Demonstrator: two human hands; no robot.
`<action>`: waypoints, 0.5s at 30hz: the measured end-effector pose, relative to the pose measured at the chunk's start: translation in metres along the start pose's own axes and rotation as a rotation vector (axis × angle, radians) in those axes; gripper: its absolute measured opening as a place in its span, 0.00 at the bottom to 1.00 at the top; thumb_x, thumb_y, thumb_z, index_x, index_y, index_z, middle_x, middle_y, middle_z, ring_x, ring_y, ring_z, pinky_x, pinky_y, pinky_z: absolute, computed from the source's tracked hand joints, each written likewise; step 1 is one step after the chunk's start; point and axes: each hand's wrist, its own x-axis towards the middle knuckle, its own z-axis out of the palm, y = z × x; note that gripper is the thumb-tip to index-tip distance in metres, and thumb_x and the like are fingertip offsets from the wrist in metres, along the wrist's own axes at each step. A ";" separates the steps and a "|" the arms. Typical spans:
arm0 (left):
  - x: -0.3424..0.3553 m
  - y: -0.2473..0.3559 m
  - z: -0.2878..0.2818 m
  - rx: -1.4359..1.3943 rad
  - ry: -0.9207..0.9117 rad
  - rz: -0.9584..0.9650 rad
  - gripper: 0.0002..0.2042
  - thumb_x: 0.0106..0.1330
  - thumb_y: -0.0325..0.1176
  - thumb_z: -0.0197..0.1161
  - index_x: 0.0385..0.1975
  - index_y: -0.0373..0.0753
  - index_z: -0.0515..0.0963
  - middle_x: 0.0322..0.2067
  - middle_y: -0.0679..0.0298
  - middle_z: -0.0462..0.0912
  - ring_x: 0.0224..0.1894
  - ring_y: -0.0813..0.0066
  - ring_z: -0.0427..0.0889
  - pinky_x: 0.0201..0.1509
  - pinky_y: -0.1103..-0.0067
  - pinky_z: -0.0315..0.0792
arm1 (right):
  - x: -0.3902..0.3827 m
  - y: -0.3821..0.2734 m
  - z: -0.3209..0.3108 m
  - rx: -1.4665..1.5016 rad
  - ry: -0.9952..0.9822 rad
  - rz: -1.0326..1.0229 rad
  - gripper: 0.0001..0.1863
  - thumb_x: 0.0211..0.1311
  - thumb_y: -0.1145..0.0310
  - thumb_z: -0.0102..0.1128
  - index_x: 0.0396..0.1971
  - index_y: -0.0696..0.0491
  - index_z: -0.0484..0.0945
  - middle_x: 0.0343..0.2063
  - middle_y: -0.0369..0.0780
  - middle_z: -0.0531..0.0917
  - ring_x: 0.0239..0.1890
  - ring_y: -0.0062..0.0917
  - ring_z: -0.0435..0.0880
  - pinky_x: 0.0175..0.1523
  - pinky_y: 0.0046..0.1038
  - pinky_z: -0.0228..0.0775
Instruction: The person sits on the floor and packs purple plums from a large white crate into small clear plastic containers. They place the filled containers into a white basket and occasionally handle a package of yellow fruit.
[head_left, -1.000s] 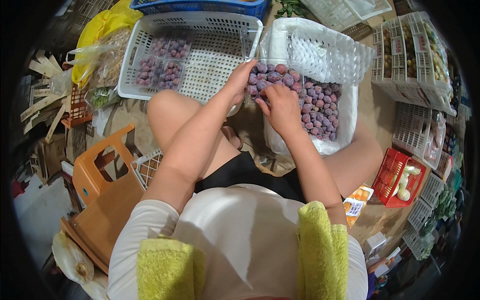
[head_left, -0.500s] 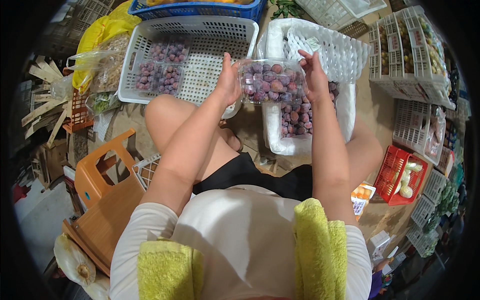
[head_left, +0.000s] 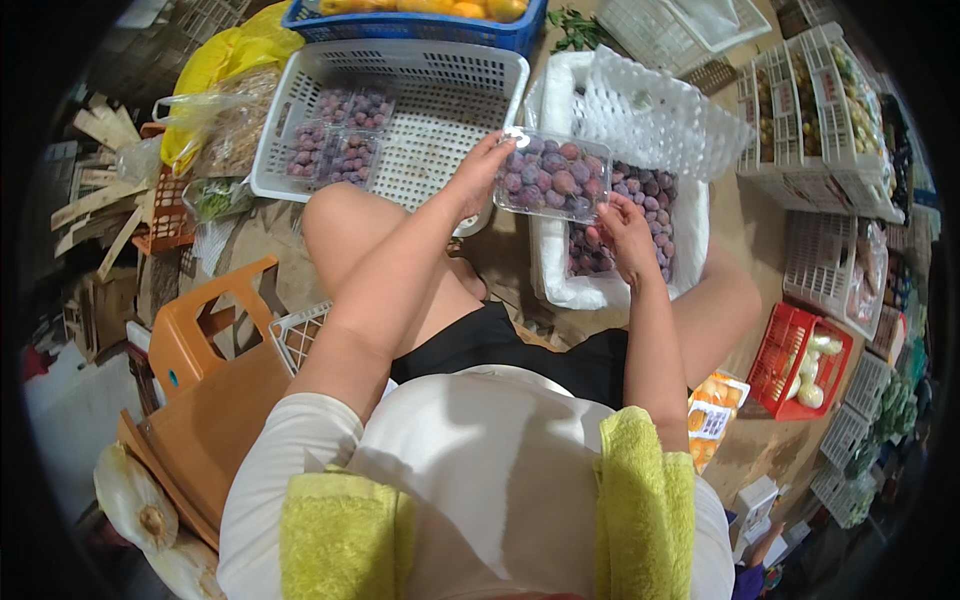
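Observation:
A clear plastic punnet full of purple plums [head_left: 553,178] is held up between my hands, over the near-left part of a white-lined crate [head_left: 695,225]. My left hand [head_left: 482,178] grips its left end, fingers along the upper corner. At the lower right corner, the fingers of my right hand [head_left: 628,236] close on the edge. Loose plums [head_left: 655,205] fill the crate below, partly under a folded-back sheet of bubble wrap [head_left: 660,112]. In the white perforated basket [head_left: 430,140] to the left, several packed plum punnets [head_left: 345,135] sit side by side.
A blue crate of yellow fruit [head_left: 415,28] stands beyond the basket. To the left are yellow bags [head_left: 225,75] and an orange plastic stool [head_left: 215,330]. On the right stand stacked white fruit crates [head_left: 815,120] and a red basket [head_left: 780,360] with pale vegetables.
The punnet has turned and tipped, its right end now lower. My right hand has slid down from its right side to the lower corner. My left hand has shifted slightly right.

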 end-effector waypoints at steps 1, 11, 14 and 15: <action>-0.009 0.004 -0.001 -0.009 -0.003 -0.025 0.23 0.72 0.38 0.53 0.66 0.46 0.62 0.56 0.63 0.72 0.59 0.67 0.70 0.56 0.68 0.70 | -0.004 0.003 0.001 0.005 0.025 -0.011 0.21 0.66 0.68 0.62 0.55 0.56 0.69 0.32 0.34 0.77 0.31 0.16 0.78 0.38 0.21 0.79; -0.051 -0.018 -0.028 0.360 -0.106 -0.083 0.36 0.66 0.24 0.57 0.73 0.46 0.51 0.31 0.59 0.79 0.30 0.75 0.80 0.35 0.78 0.79 | -0.015 0.012 0.001 0.055 0.011 0.000 0.21 0.66 0.70 0.61 0.57 0.54 0.68 0.34 0.33 0.78 0.35 0.16 0.79 0.42 0.21 0.79; -0.040 -0.019 -0.029 0.362 -0.069 -0.111 0.33 0.66 0.23 0.57 0.71 0.45 0.54 0.31 0.59 0.79 0.30 0.76 0.81 0.36 0.78 0.79 | -0.018 0.007 -0.001 -0.003 -0.021 -0.011 0.25 0.65 0.76 0.58 0.61 0.54 0.65 0.36 0.36 0.80 0.37 0.21 0.82 0.41 0.21 0.80; -0.036 -0.020 -0.022 0.367 -0.071 -0.097 0.34 0.65 0.23 0.57 0.71 0.45 0.54 0.31 0.59 0.79 0.31 0.76 0.81 0.36 0.78 0.79 | -0.015 0.010 -0.007 -0.001 -0.012 -0.029 0.25 0.65 0.76 0.58 0.61 0.55 0.65 0.35 0.37 0.80 0.36 0.22 0.82 0.40 0.21 0.80</action>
